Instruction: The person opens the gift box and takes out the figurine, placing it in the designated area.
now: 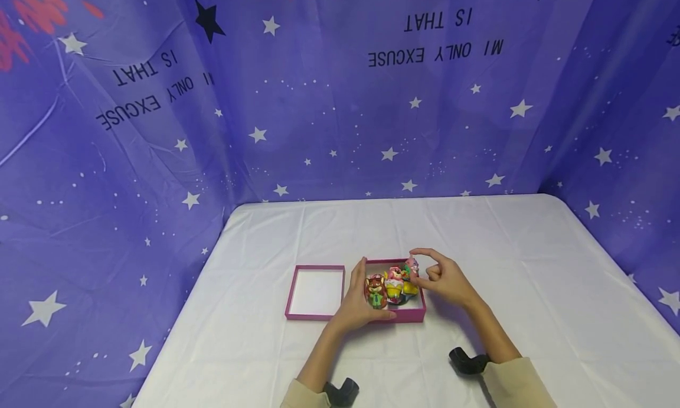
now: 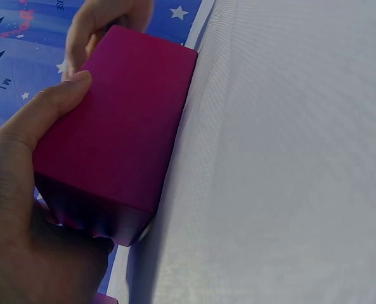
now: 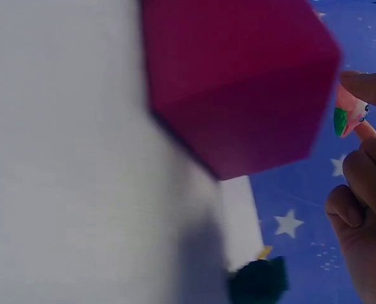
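Note:
A magenta box (image 1: 409, 316) with a white inside holds several small toy figurines. Among them are a brown fox figurine (image 1: 376, 291) in green and a pink-and-yellow figurine (image 1: 394, 283). My left hand (image 1: 355, 304) grips the box's left end, thumb along the front wall; the left wrist view shows this hand (image 2: 23, 183) around the box (image 2: 118, 114). Between thumb and index finger, my right hand (image 1: 446, 281) pinches a pink figurine (image 1: 411, 267) at the box's back right corner. In the right wrist view this figurine (image 3: 349, 113) shows a green patch.
Left of the box lies its magenta-rimmed lid (image 1: 288, 299), white inside up. Both stand on a white tablecloth (image 1: 478, 237). A purple starred curtain (image 1: 340, 113) surrounds the back and sides. A dark green shape (image 3: 259, 282), unclear in kind, shows low in the right wrist view.

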`<state>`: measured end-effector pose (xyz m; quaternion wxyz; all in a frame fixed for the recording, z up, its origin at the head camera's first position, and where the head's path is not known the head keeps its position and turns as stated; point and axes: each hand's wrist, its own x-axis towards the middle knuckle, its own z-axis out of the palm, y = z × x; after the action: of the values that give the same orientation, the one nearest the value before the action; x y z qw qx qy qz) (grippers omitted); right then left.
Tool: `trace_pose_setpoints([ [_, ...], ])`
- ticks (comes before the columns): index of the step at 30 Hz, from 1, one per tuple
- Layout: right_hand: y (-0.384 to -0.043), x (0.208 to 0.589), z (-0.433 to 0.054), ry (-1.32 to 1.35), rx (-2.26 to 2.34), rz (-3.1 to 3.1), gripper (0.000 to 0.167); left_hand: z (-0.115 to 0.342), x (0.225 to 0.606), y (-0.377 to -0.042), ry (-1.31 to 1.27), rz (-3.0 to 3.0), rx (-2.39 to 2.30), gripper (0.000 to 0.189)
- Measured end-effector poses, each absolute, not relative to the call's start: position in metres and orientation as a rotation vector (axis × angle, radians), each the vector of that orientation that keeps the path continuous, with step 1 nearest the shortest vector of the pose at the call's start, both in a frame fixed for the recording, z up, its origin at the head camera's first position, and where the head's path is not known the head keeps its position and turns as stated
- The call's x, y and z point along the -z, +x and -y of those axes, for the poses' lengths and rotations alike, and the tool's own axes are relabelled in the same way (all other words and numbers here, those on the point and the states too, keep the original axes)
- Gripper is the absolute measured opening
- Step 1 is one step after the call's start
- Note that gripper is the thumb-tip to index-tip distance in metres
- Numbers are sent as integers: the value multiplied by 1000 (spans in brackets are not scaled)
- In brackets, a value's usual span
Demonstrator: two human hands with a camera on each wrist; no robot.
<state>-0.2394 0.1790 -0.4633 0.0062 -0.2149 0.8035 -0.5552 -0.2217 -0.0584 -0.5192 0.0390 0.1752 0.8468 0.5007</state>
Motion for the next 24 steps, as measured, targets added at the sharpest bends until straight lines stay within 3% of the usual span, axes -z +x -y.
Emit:
trace_pose_setpoints([
  [12, -238, 439, -222, -629, 1664, -2720, 56, 58, 519, -222, 532, -2597, -1532, 127],
  [24, -257, 494, -304, -345, 1376, -2792, 57, 58, 520, -222, 525, -2597, -1525, 127],
])
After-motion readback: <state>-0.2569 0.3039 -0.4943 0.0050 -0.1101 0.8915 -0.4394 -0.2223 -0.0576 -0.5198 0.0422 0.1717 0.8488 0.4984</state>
